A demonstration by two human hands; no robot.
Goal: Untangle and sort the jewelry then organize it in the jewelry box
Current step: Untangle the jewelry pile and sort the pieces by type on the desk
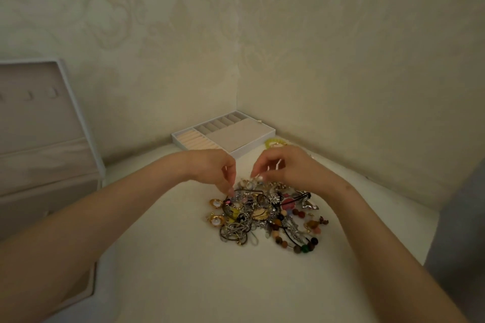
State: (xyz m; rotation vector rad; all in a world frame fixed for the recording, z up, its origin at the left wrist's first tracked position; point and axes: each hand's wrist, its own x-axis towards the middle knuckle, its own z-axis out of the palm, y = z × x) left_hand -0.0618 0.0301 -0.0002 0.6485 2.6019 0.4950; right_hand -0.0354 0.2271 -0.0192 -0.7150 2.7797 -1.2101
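A tangled heap of jewelry (265, 214) lies in the middle of the white table (183, 270): chains, gold earrings with pearls, dark cords and brown, red and green beads. My left hand (215, 169) pinches into the heap's far left edge with fingertips down. My right hand (283, 165) pinches a small pale piece at the heap's far edge. The jewelry box stands open at the left (47, 144), its lid upright with small hooks. A removable tray (225, 134) with ring rolls and compartments sits at the back.
Patterned walls meet in a corner right behind the tray. A yellow-green bracelet (274, 142) lies just right of the tray. A grey surface (459, 244) borders the table on the right.
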